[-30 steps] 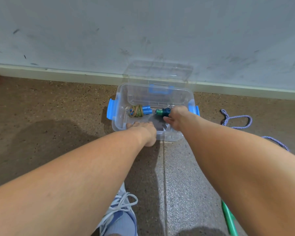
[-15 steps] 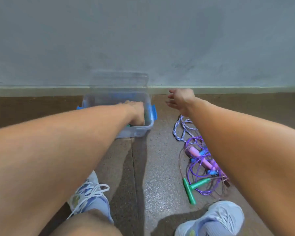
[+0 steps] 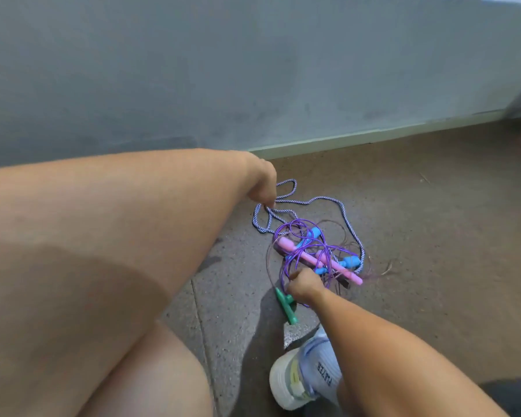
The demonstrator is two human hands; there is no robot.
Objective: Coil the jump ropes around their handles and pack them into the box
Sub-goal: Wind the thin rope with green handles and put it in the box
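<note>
Presently, head view only: a tangle of jump ropes (image 3: 316, 251) is seen on the floor (image 3: 418, 236) near the wall. The left hand (image 3: 263, 188) is lowered onto the blue-white braided rope (image 3: 286, 203), its fingers (image 3: 268, 201) apparently pinched on a strand. The right hand (image 3: 304, 285) is curled over the near edge of the pile, beside the green handle (image 3: 286, 307); what exactly is held cannot be told. The box is not in view. Judgement: one rope should be freed before coiling; the braided strand is best drawn out slowly, the purple rope (image 3: 301, 257) and pink handle (image 3: 313, 261) being held down to prevent snagging.
</note>
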